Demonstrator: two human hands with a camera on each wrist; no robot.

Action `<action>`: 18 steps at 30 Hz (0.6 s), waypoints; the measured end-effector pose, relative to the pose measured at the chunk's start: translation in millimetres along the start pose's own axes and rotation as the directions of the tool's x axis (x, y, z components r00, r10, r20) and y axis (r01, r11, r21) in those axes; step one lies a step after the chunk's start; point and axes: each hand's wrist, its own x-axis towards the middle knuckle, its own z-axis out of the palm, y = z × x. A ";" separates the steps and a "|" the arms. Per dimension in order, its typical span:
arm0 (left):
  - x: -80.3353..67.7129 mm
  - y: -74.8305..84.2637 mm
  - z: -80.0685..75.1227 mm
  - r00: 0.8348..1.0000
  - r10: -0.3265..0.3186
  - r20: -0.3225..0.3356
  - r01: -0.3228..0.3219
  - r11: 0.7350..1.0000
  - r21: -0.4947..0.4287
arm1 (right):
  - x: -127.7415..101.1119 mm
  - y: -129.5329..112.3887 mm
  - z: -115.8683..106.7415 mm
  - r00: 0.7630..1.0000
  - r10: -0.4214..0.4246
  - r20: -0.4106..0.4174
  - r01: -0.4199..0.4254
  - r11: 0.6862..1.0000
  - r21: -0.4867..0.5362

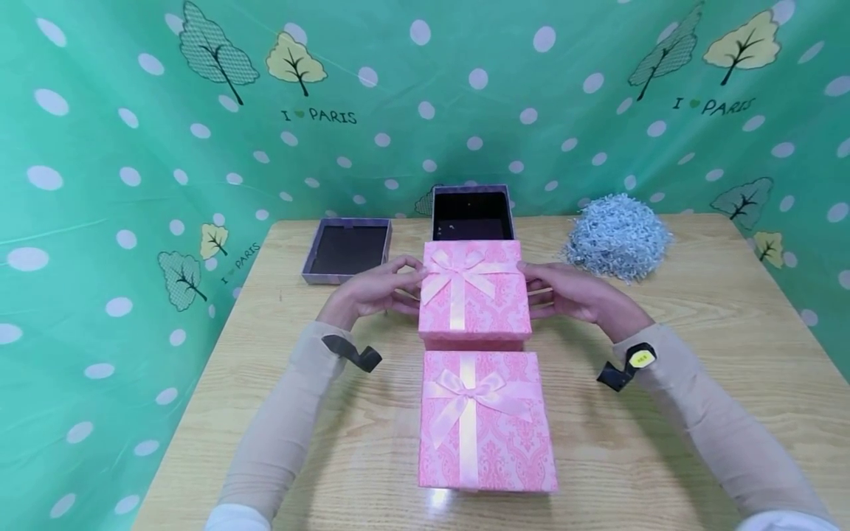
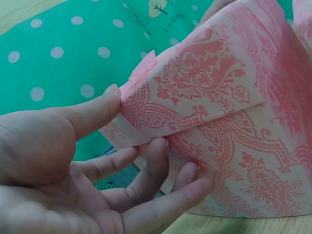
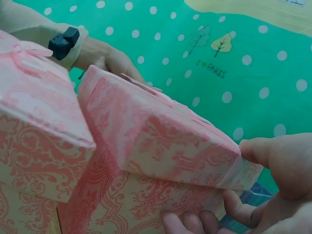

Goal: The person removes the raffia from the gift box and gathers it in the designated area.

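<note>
A pink gift box (image 1: 494, 313) with a damask pattern and a ribbon bow stands between my two hands. At its left side my left hand (image 1: 375, 289) grips the lid, thumb at the upper edge and curled fingertips by the lid's lower rim. My right hand (image 1: 572, 291) holds the opposite side likewise; in the right wrist view its thumb presses the lid corner and the fingers curl near the rim. The lid (image 2: 190, 78) sits over the box body (image 2: 253, 161). Nearer to me stands a second pink gift box (image 1: 508, 450) with a similar bow.
Behind the gripped box is an open dark-lined box (image 1: 471, 210). A shallow dark-lined lid (image 1: 350, 249) lies at the back left of the wooden table (image 1: 697, 339). Blue shredded paper (image 1: 617, 236) is heaped at the back right. A green dotted cloth (image 1: 425, 66) hangs behind.
</note>
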 end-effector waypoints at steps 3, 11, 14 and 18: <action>-1.0 1.8 0.6 1.000 -0.003 0.005 0.003 1.000 0.000 | -1.8 -1.1 -0.1 1.000 -0.011 0.002 0.011 1.000 -0.003; -2.7 5.0 2.7 1.000 -0.017 -0.012 0.017 1.000 0.024 | -4.8 -4.5 0.6 1.000 -0.022 -0.015 0.022 0.998 -0.052; -2.7 6.6 2.9 0.999 -0.020 -0.040 0.023 0.997 0.068 | -5.4 -5.7 0.4 0.999 -0.030 -0.034 0.027 0.996 -0.087; -3.8 8.8 3.3 0.998 -0.025 -0.066 0.033 0.991 0.127 | -5.5 -7.1 0.1 0.998 -0.038 -0.051 0.030 0.988 -0.150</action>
